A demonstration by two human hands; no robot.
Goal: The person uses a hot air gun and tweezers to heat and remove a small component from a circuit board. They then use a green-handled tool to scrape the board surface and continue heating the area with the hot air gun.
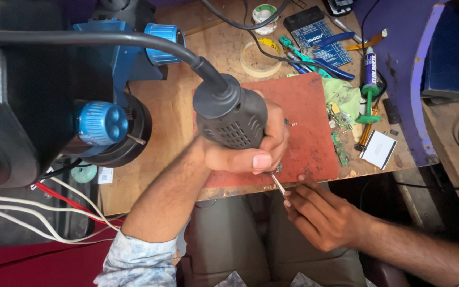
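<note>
Left hand point(251, 151) is wrapped tight around a black hot-air gun point(230, 114), held over the red mat point(309, 127) at tabletop point(176, 106) centre. Right hand point(320, 215), at 5 o'clock from the gun, pinches metal tweezers point(278, 184) at the mat's near edge.

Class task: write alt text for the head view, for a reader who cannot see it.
Seen from above, a person's left hand grips a black hot-air gun over a red mat, while the right hand holds tweezers at the mat's edge. Pliers, tape and small circuit boards lie on the wooden bench.
</note>
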